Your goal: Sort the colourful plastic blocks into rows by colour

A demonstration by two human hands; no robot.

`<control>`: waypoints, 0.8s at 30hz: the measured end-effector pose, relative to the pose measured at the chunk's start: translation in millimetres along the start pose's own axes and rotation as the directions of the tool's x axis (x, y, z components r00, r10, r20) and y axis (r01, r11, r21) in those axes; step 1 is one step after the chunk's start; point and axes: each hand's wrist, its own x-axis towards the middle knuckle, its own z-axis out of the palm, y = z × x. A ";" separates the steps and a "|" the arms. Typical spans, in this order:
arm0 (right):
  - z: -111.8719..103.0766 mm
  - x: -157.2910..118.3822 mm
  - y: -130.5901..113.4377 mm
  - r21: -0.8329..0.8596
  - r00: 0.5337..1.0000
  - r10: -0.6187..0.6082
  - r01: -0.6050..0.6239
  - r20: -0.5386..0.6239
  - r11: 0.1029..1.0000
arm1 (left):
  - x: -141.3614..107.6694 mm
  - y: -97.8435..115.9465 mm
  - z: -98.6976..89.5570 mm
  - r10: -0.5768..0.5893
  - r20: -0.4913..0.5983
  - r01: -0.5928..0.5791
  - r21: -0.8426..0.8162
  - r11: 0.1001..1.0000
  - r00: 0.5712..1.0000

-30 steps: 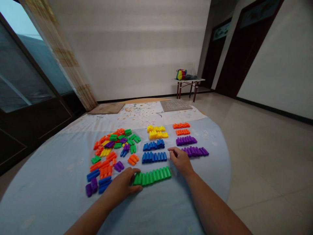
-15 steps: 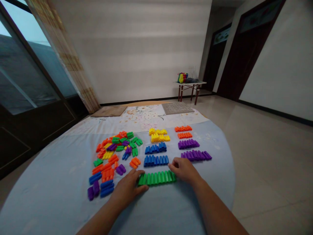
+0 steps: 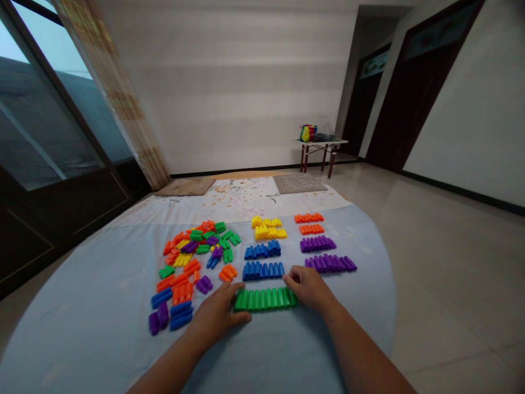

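Note:
A row of green plastic tubes [image 3: 266,299], joined side by side, lies on the cloth in front of me. My left hand [image 3: 221,309] grips the row's left end, the thumb along its near side and the fingers at its far side. At the right end, my right hand [image 3: 307,285] rests with its fingers curled together and touches the row; its fingertips hide whatever may be between them. Just beyond is a row of blue tubes [image 3: 263,270], and a longer purple row [image 3: 330,263] lies beyond the right hand.
A mixed pile of coloured tubes [image 3: 200,241] spreads on the left. Further rows in blue [image 3: 262,250], yellow [image 3: 270,233], purple [image 3: 318,243] and orange [image 3: 310,229] lie farther back. The light blue cloth [image 3: 102,284] covers the rounded table. A small side table [image 3: 322,143] stands by the wall.
The whole view has shifted slightly. Both hands keep their places at the two ends of the green row, and no tubes have visibly moved on the cloth.

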 end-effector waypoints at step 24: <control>11.0 10.7 15.8 0.167 0.974 0.030 0.008 -0.224 0.986 | 45.3 -43.0 -39.2 0.108 -0.414 -0.107 0.026 0.994 0.904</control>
